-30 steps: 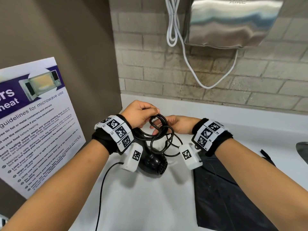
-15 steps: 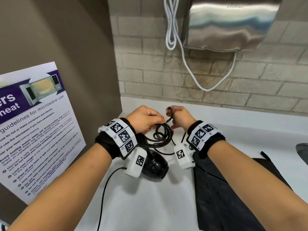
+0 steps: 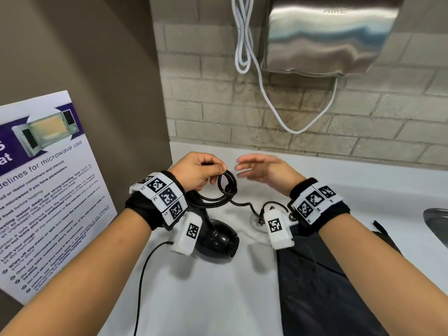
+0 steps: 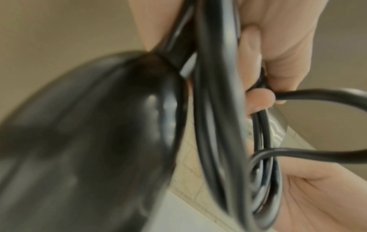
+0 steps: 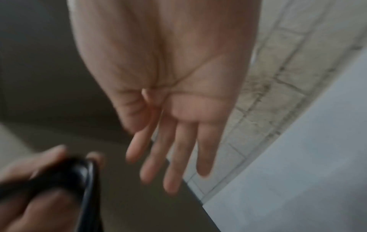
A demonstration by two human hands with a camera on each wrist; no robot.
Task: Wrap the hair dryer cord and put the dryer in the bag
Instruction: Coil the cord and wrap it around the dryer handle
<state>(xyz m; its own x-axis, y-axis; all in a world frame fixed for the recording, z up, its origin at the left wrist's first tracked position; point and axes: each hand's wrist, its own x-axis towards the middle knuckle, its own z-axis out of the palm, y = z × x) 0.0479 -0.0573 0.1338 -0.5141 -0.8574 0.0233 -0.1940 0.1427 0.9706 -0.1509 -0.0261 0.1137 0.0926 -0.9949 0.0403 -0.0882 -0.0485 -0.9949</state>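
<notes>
left grip: the left hand [image 3: 197,169] is curled round the coiled cord [image 3: 224,187] and the dryer [image 3: 218,238] handle together; the wrist view shows several loops bunched in its fingers [image 4: 276,51].
right grip: the right hand [image 3: 264,167] is spread flat with straight fingers, holding nothing, just right of the coil and apart from it.
dryer: its black body hangs below the left hand, low over the white tabletop [image 3: 218,299], grille end facing near and right.
loose end: a short tail of cord runs right from the coil towards the plug [image 3: 261,218], which lies on the tabletop under the right wrist.
bag: the bag [image 3: 322,287] lies flat, to the near right of the dryer, under the right forearm.
key relation: the plug lies below and near of the right hand, so that free hand looks better placed to pick it up; the bag is to the right of the dryer.
</notes>
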